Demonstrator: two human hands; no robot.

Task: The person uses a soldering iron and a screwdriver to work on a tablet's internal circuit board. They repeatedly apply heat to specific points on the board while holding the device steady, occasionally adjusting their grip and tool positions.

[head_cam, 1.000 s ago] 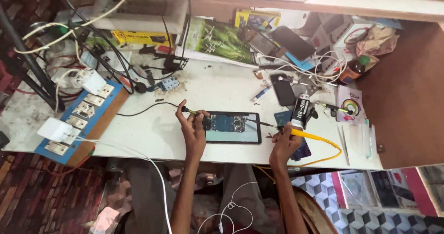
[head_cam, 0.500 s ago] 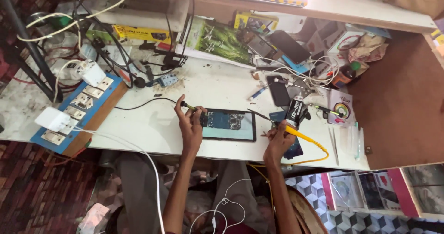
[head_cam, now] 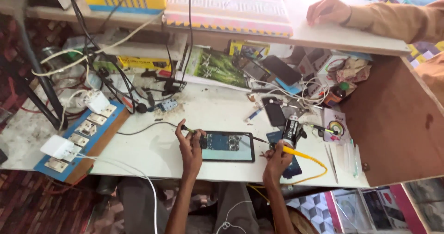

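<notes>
Steadying the opened tablet (head_cam: 227, 146) lying flat on the white bench (head_cam: 217, 114), the left hand (head_cam: 190, 147) pinches a thin black probe at its edge while the right hand (head_cam: 277, 159), clenched around a yellow-handled soldering iron (head_cam: 296, 153), should bring the tip in slowly, wrist braced.

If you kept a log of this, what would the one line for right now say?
left hand: holds thin tool at opened phone | right hand: holds yellow-handled soldering iron | white bench
</notes>
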